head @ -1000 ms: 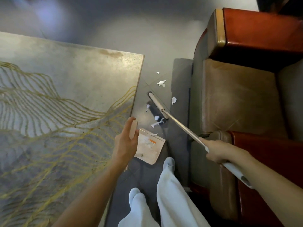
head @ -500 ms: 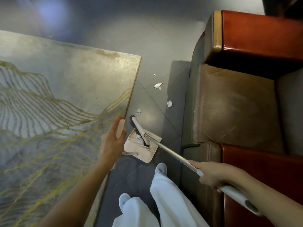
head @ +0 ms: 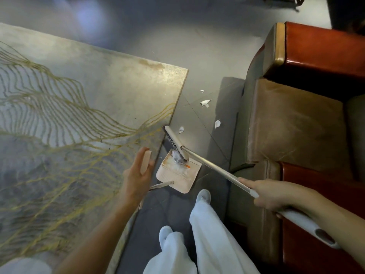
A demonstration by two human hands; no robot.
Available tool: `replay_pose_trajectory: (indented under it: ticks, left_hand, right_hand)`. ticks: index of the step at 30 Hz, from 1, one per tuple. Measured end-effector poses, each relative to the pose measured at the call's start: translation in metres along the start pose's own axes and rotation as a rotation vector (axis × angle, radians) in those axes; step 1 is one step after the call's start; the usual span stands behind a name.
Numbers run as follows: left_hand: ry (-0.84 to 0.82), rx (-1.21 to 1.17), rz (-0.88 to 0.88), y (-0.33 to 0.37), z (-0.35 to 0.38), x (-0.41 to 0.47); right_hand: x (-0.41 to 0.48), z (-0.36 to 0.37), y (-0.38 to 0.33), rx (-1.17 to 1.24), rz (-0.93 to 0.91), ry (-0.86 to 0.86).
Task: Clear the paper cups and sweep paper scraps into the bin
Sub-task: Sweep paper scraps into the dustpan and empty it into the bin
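Scraps sit heaped in the dustpan under the broom, four more lie on the floor beyond the dustpan, so sweeping looks about half done and emptying remains; left hand grasps the dustpan's handle, right hand clasps the broom.

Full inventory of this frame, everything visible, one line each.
table: one, grey with gold lines, left
sofa: one, brown and red, right
floor: grey, between them
paper scraps: at least four, white, loose on floor beyond broom
dustpan: one, beige, on floor by table edge, scraps inside
broom: one, pale handle, head at dustpan mouth
legs: two, white trousers, bottom centre
left hand: holds dustpan handle
right hand: grips broom handle
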State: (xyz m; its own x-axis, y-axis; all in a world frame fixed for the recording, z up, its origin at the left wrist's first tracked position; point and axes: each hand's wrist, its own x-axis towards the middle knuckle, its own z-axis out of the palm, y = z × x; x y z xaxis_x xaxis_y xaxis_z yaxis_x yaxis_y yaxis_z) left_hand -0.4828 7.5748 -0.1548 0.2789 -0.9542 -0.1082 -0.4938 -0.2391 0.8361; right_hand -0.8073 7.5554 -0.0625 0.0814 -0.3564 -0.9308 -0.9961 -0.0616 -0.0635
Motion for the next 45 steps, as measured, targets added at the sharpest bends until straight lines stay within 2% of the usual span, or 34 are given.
replay_pose_trajectory:
  ticks: [6,14,22,28,38,45]
  left_hand:
    - [0.051,0.012,-0.084,-0.026,-0.041,-0.054]
    - [0.073,-0.03,-0.142,-0.034,-0.059,-0.072]
    - [0.073,-0.027,-0.221,-0.035,-0.058,-0.046]
    - [0.051,0.016,-0.214,-0.038,-0.064,-0.03]
    - [0.012,0.012,-0.174,-0.029,-0.053,-0.048]
    - [0.006,-0.004,-0.14,-0.026,-0.053,-0.053]
  right_hand:
    - [-0.017,0.032,-0.039,-0.144,-0.002,0.063]
    - [0.002,0.027,-0.089,0.083,-0.028,0.101]
    - [0.079,0.028,-0.14,0.002,-0.02,0.13]
    - [0.077,0.049,-0.123,-0.016,-0.032,-0.052]
    - [0.024,0.05,-0.086,0.018,0.015,0.038]
    - [0.05,0.047,-0.099,0.002,0.098,0.066]
